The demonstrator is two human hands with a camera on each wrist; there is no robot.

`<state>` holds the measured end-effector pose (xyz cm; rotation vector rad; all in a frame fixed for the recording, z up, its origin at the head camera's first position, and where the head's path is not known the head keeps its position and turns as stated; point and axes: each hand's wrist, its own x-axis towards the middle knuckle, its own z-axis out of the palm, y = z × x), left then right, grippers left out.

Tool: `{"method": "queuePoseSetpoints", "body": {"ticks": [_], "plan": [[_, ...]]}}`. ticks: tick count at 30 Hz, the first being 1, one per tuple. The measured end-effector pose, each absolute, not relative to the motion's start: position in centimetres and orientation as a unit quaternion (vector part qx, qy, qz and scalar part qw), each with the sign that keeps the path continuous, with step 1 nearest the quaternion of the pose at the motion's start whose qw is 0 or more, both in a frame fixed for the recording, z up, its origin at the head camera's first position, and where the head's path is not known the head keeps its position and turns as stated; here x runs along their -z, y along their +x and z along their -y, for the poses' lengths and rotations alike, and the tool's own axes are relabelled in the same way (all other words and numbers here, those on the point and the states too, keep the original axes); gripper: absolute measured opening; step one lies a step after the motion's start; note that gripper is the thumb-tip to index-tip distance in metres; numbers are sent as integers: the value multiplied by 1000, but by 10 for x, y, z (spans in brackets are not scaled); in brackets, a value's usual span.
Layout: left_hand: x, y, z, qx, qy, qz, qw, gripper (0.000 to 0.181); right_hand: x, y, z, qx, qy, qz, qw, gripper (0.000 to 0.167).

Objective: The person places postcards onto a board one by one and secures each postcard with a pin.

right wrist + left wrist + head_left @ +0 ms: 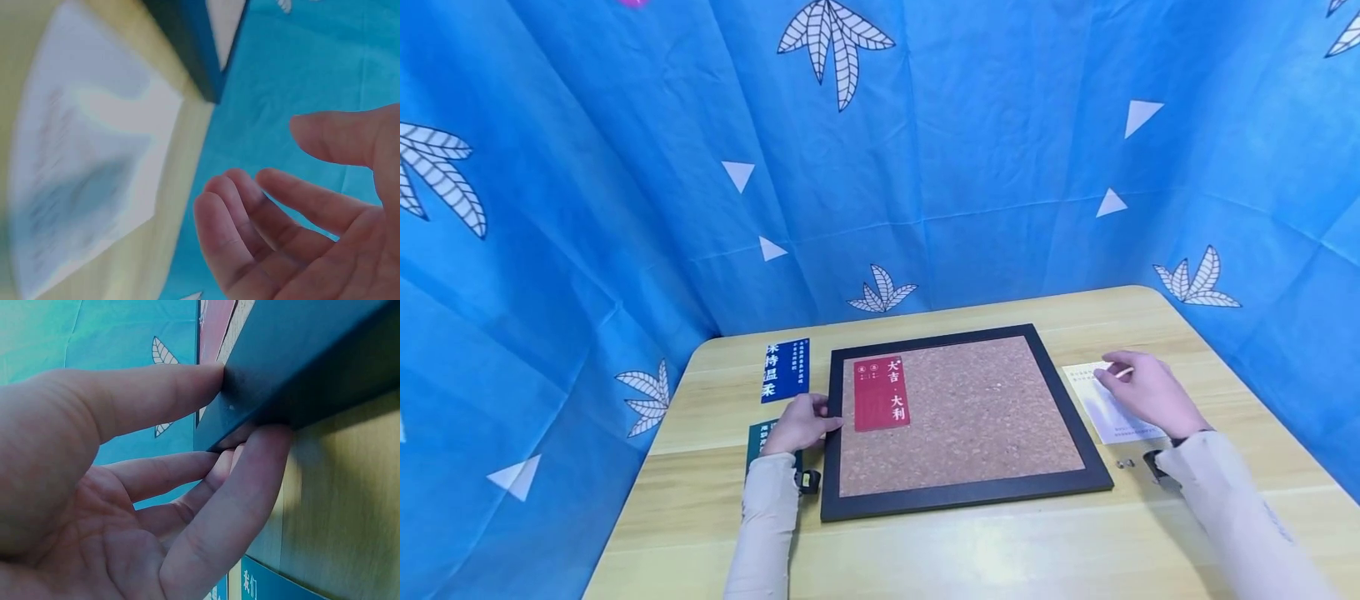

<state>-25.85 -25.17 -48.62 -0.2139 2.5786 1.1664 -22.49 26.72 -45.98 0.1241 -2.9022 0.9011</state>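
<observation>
A cork board (985, 417) with a black frame lies on the table. A red card (880, 408) with white characters sits on its upper left part, with a tiny dark spot near its top right corner. My left hand (796, 427) grips the left side of the frame; in the left wrist view the thumb (187, 387) presses the frame's face and the other fingers meet its edge and underside. My right hand (1153, 396) hovers above a white card (1097, 408) right of the board. Its fingers (219, 237) are loosely bent, apart from the thumb, with nothing between them.
Left of the board lie a blue card (787, 371) and a green card (758, 436), the latter partly hidden by my left hand. Small shiny metal pieces (1125, 463) lie near the board's lower right corner. A blue patterned curtain (970, 208) surrounds the wooden table (940, 558).
</observation>
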Motion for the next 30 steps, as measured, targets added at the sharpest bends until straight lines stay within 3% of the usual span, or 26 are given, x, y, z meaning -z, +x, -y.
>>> {"method": "queuePoseSetpoints", "body": {"ticks": [13,23,30], "plan": [[486,-259,252,-404,-86,-898,149,62,484,-210,-300,-265,-2,964,32,64],[488,-259,253,-408,-81,-898,146,62,492,-207,-301,-240,-35,970,-28,102],[487,-258,253,-414,-81,-895,149,62,492,-207,-303,-233,-44,971,-29,100]]}}
